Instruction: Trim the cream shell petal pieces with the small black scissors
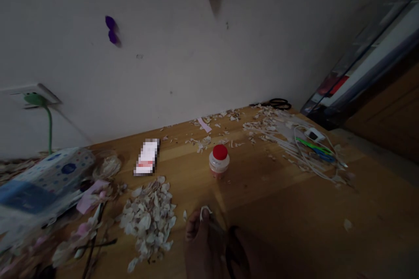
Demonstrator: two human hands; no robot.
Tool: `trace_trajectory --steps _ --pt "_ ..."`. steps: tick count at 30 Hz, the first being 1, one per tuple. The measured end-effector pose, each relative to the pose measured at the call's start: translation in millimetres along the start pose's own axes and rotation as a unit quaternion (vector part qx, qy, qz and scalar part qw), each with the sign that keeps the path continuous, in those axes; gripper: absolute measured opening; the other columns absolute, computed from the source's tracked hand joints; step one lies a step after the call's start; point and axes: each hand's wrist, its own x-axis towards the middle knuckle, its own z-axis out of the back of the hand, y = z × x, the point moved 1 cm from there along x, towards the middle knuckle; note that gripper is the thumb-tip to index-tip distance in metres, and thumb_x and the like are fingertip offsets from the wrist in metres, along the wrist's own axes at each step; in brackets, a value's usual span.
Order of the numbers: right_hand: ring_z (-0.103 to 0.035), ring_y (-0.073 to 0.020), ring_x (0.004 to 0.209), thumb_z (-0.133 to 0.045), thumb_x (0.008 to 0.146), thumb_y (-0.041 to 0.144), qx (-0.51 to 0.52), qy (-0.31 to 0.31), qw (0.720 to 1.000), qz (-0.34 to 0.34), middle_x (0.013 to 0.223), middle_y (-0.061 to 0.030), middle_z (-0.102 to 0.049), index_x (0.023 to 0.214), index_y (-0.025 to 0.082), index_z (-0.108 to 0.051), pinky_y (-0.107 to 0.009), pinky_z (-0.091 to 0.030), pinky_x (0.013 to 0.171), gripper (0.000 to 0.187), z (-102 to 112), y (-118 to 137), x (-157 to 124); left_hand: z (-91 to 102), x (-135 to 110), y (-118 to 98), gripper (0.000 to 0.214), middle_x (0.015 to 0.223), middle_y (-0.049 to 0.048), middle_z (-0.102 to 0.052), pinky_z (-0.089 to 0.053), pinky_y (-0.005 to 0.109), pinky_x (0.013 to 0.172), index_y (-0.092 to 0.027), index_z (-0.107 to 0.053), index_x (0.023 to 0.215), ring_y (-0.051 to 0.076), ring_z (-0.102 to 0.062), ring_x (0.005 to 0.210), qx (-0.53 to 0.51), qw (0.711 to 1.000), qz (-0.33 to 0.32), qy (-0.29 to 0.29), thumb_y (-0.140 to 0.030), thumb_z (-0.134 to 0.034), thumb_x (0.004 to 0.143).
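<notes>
My left hand (198, 233) is closed at the front of the table, thumb and finger pinching a small pale curved piece (205, 212) that looks like one of the petal-like flakes. Just right of it, dim and blurred, is my right hand (258, 250), around the dark looped handle of a pair of scissors (236, 250). The blades are hard to make out. To the left of my hands lies a pile of pale petal-like flakes (149, 222). A small jar with a red lid (220, 152) stands upright beyond my hands.
A phone (147, 157) lies behind the pile. At left are a tissue pack (65, 170), pink artificial flowers (83, 229) and dark sticks. White strips and a cable (294, 157), a green-and-blue tool (316, 149) and black scissors (279, 103) lie at right. A wall (183, 61) bounds the back.
</notes>
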Motion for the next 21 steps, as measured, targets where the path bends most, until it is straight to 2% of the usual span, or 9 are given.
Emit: trace_trajectory --steps 4,9,18,21 --pt "-0.065 -0.0207 0.081 -0.057 0.081 0.033 0.039 0.026 0.999 -0.008 0.09 -0.0038 -0.07 0.096 0.024 -0.062 -0.023 -0.044 0.066 0.018 4 2 2 7.8 4 3 0.038 0.07 -0.0036 -0.069 -0.05 0.019 0.053 -0.021 -0.06 0.08 0.011 -0.065 0.059 0.043 0.998 -0.02 0.031 -0.025 -0.087 0.053" --pt "-0.065 -0.0194 0.08 -0.055 0.083 0.035 0.083 0.032 0.996 0.006 0.088 -0.0025 -0.07 0.095 0.025 -0.064 -0.022 -0.044 0.067 0.018 6 2 3 16.5 8 9 0.038 0.076 -0.0021 -0.071 -0.052 0.021 0.061 -0.021 -0.064 0.081 0.012 -0.067 0.065 0.066 0.997 -0.032 0.027 -0.027 -0.088 0.052" --pt "-0.066 -0.02 0.081 -0.05 0.086 0.033 0.112 0.044 0.993 0.023 0.089 -0.0037 -0.071 0.096 0.023 -0.066 -0.023 -0.046 0.067 0.021 6 0 2 5.7 -1 3 0.033 0.076 0.0008 -0.073 -0.05 0.02 0.057 -0.019 -0.068 0.085 0.013 -0.068 0.066 0.072 0.994 0.027 0.078 -0.026 -0.086 0.058" --pt "-0.066 -0.0201 0.08 -0.049 0.086 0.033 0.107 0.043 0.993 0.017 0.089 -0.0043 -0.071 0.096 0.023 -0.066 -0.024 -0.046 0.068 0.022 5 -2 2 3.9 -4 0 0.031 0.071 0.0 -0.072 -0.047 0.018 0.051 -0.019 -0.069 0.082 0.012 -0.066 0.06 0.07 0.993 0.039 0.085 -0.027 -0.086 0.057"
